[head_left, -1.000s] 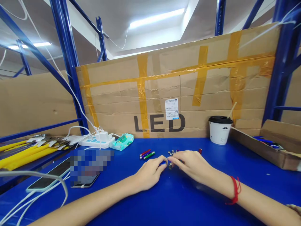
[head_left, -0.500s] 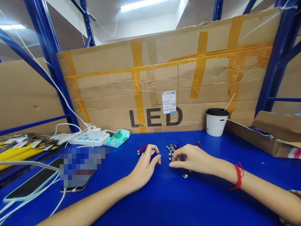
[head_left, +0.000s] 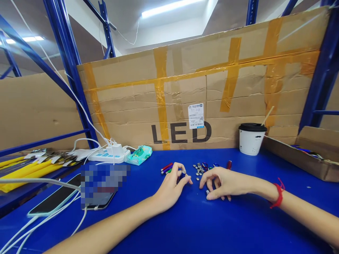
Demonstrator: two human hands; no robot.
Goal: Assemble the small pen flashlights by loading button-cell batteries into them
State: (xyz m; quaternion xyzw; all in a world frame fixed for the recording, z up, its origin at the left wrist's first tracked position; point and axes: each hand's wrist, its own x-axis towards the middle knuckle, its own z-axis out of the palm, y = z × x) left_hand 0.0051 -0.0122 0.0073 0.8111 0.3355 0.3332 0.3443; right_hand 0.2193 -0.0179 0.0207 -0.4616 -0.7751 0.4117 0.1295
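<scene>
My left hand (head_left: 172, 187) rests on the blue tabletop (head_left: 185, 225) with its fingers curled round a small dark cylinder with a silver tip (head_left: 183, 173). My right hand (head_left: 225, 183), a red string at its wrist, pinches a small silver piece (head_left: 208, 192) against the table. Between and just beyond the hands lies a heap of several small silver button cells (head_left: 198, 168). Thin coloured pens (head_left: 166, 167) in red, blue and green lie behind my left hand. A small red cylinder (head_left: 229, 164) lies behind my right hand.
A white paper cup with black lid (head_left: 251, 139) stands at the back right, beside an open cardboard box (head_left: 302, 155). A taped cardboard wall marked LED (head_left: 185, 106) closes the back. At left lie a power strip (head_left: 108, 155), a tissue pack (head_left: 139, 155), a phone (head_left: 55, 197), white cables and yellow tools (head_left: 29, 171).
My right hand has moved down and closed on the small silver piece that lay loose on the table. My left hand's fingers have closed round the dark cylinder. The camera shifted slightly.
</scene>
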